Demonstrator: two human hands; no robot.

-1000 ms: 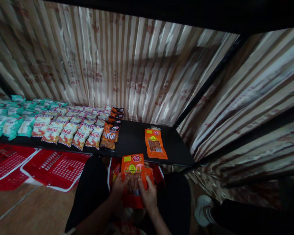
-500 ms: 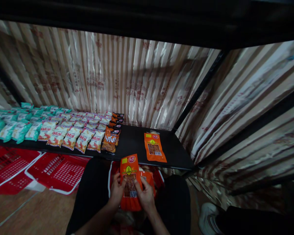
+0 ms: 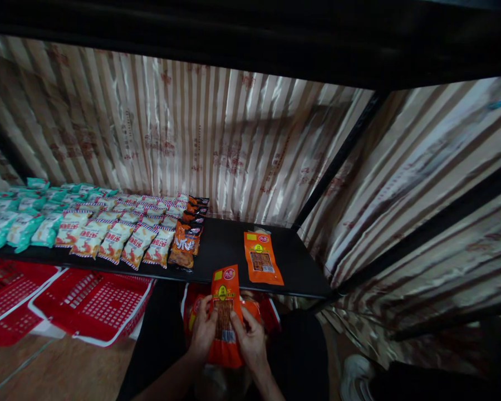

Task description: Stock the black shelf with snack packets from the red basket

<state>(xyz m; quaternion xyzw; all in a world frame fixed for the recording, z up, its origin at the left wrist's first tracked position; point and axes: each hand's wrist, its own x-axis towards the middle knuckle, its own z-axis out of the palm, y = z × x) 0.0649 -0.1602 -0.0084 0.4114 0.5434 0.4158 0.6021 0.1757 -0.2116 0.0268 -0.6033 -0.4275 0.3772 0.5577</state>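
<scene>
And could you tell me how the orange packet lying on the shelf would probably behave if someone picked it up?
The orange packet looks thin and flat, so it would probably flex somewhat rather than stay rigid. Its glossy-looking film may feel a little slippery. Lying flat on the black shelf, it seems unlikely to roll or tip.

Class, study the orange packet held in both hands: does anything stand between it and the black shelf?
Nothing visible does. The held packet has its top end overlapping the front edge of the black shelf in this view; the left hand and right hand grip its sides.
</scene>
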